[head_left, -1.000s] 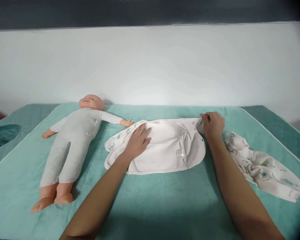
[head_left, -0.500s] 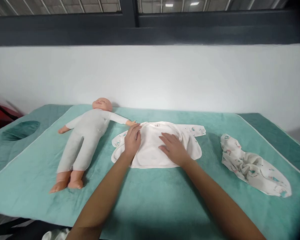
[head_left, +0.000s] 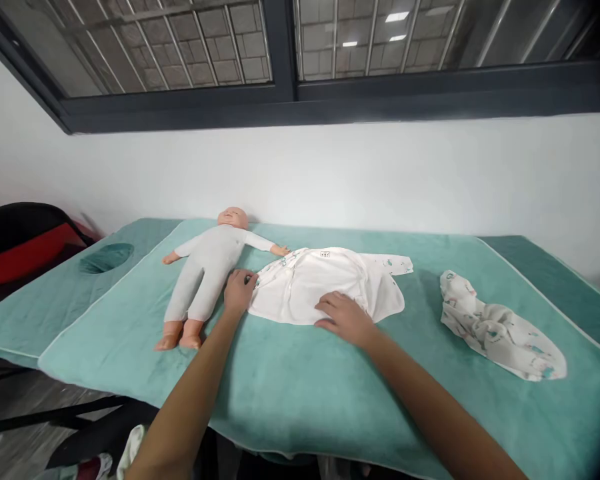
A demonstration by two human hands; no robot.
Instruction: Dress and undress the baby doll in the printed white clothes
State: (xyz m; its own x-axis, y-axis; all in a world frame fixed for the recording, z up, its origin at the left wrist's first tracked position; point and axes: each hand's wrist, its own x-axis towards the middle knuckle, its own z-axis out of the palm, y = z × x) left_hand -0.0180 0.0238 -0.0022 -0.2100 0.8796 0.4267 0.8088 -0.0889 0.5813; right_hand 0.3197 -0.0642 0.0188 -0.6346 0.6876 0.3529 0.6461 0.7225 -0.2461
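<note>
A white baby garment [head_left: 325,283] lies spread out on a teal towel [head_left: 300,380] that covers a table. My left hand [head_left: 239,291] is curled around the garment's left end, next to the doll. Fingers flat and apart, my right hand [head_left: 345,317] rests on the garment's near edge. A baby doll [head_left: 207,267] in a grey suit lies on its back to the left, one arm reaching toward the garment.
A crumpled patterned cloth [head_left: 500,330] lies at the right of the towel. A white wall and dark-framed windows stand behind the table. A red and black object [head_left: 25,243] sits at the far left. The table's near edge drops to a dark floor.
My left hand slid from the garment's top to its left end and closed on it. My right hand pulled back to the near edge. The view tilted up and back.
</note>
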